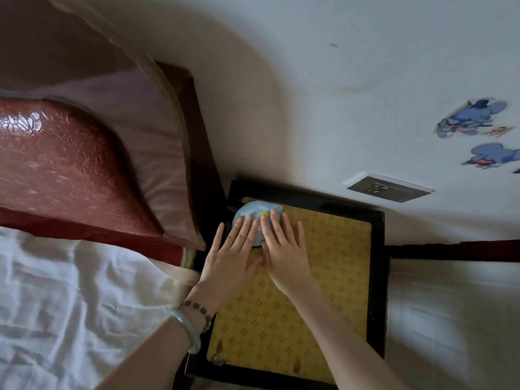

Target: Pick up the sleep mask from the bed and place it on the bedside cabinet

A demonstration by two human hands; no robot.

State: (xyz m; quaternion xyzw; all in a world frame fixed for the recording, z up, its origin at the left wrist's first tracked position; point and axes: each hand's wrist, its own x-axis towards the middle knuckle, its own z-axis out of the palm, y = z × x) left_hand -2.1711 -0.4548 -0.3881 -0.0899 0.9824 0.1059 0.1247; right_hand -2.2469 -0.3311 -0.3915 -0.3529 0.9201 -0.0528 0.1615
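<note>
Placement looks done: pale blue fabric sleep mask (254, 213) lies on black-framed, yellow-patterned bedside cabinet surface (318, 277), far-left corner. Left hand (232, 256), right hand (284, 254) flat, fingers spread, pressing it, grasping nothing. Left: lift hands away.

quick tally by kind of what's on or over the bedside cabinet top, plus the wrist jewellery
Sleep mask: 1
Hands flat on it: 2, left hand and right hand
Yellow patterned mat on the cabinet: 1
Wrist pieces on the left arm: 2, a bead bracelet and a pale bangle
Total: 6
</note>
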